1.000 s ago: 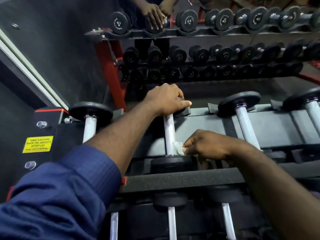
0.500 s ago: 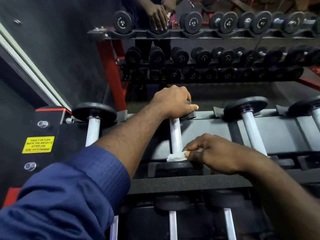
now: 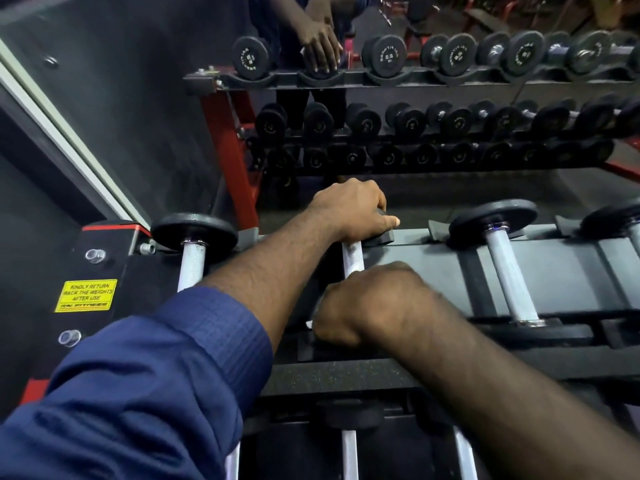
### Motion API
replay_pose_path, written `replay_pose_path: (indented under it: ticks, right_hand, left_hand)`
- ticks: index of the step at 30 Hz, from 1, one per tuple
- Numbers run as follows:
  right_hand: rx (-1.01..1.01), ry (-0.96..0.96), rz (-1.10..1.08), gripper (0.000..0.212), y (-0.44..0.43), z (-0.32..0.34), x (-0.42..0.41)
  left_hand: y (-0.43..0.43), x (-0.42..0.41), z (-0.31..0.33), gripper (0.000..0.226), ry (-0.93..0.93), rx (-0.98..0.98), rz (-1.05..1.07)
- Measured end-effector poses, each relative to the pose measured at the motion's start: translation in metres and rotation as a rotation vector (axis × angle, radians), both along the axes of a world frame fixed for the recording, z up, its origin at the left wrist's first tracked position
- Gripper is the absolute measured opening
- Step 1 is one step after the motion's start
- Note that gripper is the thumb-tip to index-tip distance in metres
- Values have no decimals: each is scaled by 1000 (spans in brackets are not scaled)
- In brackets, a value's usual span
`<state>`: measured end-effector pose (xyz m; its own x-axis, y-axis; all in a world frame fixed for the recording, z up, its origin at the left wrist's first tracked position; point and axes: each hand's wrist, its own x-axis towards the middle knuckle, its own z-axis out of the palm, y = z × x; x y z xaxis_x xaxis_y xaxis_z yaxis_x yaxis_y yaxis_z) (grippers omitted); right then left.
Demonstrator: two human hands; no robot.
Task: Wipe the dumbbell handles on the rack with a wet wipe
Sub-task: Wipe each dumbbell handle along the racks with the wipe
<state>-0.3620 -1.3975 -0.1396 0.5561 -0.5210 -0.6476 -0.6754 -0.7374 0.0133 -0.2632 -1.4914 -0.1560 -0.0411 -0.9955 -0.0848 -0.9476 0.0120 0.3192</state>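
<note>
Head view: wiping one dumbbell handle (image 3: 352,256) on the rack (image 3: 426,261).
Left hand (image 3: 349,211) grips the far head (image 3: 382,237); right hand (image 3: 374,303) curls its fingers round the handle's near end, wet wipe (image 3: 309,323) barely showing. Best: twist fully round the knurling.

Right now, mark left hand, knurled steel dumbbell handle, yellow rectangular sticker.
left hand (image 3: 349,209): head view, knuckles.
knurled steel dumbbell handle (image 3: 352,256): head view, bare stretch.
yellow rectangular sticker (image 3: 86,295): head view, centre.

The dumbbell handles (image 3: 509,271) were finished in bright, knurled metal, their end plates (image 3: 194,227) in matt black. The rack (image 3: 426,261) was coated matt grey; the sleeve (image 3: 156,375) was woven of ribbed cloth.
</note>
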Motion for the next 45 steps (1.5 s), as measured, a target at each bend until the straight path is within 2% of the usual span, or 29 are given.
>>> replay_pose_path:
  ticks: [2, 5, 7, 10, 12, 14, 17, 20, 23, 26, 30, 33, 35, 39, 43, 45]
  right_hand:
    - [-54, -84, 20, 52, -3, -6, -1]
    - [-66, -53, 17, 54, 1, -8, -2]
    - [3, -59, -73, 46, -1, 10, -15]
    - [192, -238, -201, 31, -9, 25, -57]
    - [169, -302, -347, 29, -17, 18, -79]
    - [122, -259, -400, 27, -24, 5, -90]
    - [292, -452, -568, 36, -26, -24, -90]
    - [445, -642, -736, 23, -23, -50, -81]
    - [509, -743, -826, 24, -24, -54, -79]
    - [547, -884, -935, 14, -32, -56, -80]
    - [374, -809, -758, 22, -25, -72, -66]
    - [524, -782, -743, 16, -34, -60, -83]
    - [648, -782, -772, 25, -42, -52, -97]
    - [468, -658, -651, 30, -35, -53, -76]
    - [501, -750, -693, 29, -39, -55, -77]
    - [495, -751, -644, 32, -39, -55, -74]
  left_hand:
    - [1, -1, 0, 36, -1, 2, 4]
    - [2, -1, 2, 36, 4, 3, 8]
    - [1, -1, 1, 37, 0, -4, 8]
    - [1, -2, 1, 38, -6, -11, 9]
    - [0, -1, 0, 37, -5, -7, 8]
    - [1, -1, 1, 37, -6, -4, 9]
    - [1, -4, 2, 36, -11, -1, 9]
    - [2, -3, 3, 37, -8, -4, 17]
    - [3, -4, 4, 36, -6, -3, 22]
    - [4, -4, 4, 36, -7, -9, 25]
    - [4, -7, 6, 35, -15, 1, 29]
    - [3, -4, 4, 34, -1, 5, 35]
    - [1, -4, 3, 34, -1, -1, 36]
    - [0, -6, 4, 33, 3, 6, 35]
    - [-1, -3, 0, 32, 17, 9, 43]
    - [-4, 0, -2, 32, 31, 14, 53]
